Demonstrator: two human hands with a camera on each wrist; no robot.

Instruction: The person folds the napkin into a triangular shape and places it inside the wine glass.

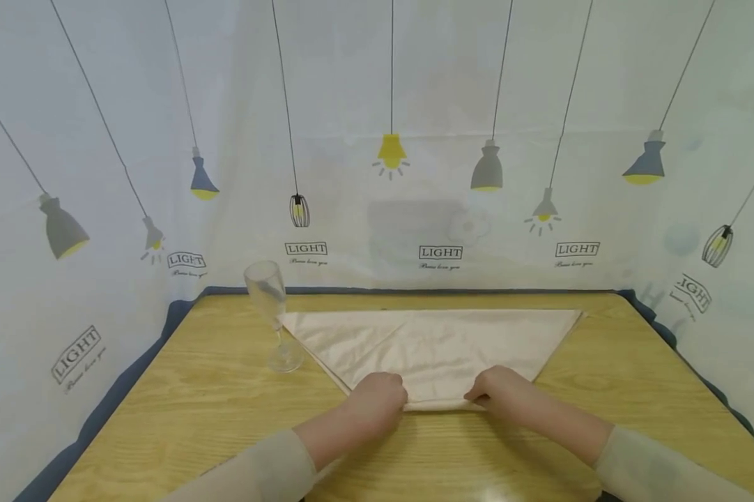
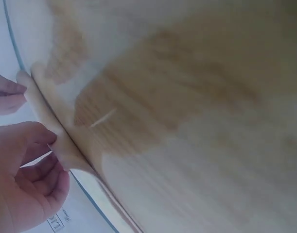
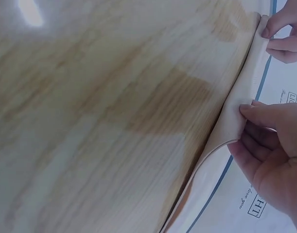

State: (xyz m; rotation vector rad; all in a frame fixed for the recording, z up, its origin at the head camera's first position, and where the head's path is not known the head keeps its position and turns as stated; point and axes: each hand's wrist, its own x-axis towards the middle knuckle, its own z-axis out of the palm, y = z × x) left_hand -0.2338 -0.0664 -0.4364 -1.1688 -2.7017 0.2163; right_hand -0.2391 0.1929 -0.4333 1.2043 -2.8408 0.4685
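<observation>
A pale pink cloth napkin (image 1: 433,348) lies folded on the wooden table, its long straight edge at the back and a short folded edge toward me. My left hand (image 1: 378,401) pinches the left part of that near edge between thumb and fingers. At the right part of the same edge my right hand (image 1: 505,394) pinches the cloth too. Both wrist views show the rolled-over edge of the napkin (image 2: 53,128) between thumb and fingers, slightly raised, with the left hand (image 2: 26,177) and right hand (image 3: 277,150) close beside it.
A clear stemmed glass (image 1: 270,300) stands upright left of the napkin, its base near the cloth's left corner. The wooden table (image 1: 214,376) reaches back to a white curtain (image 1: 352,70) printed with hanging lamps. A blue border (image 1: 132,376) runs round the table's edge.
</observation>
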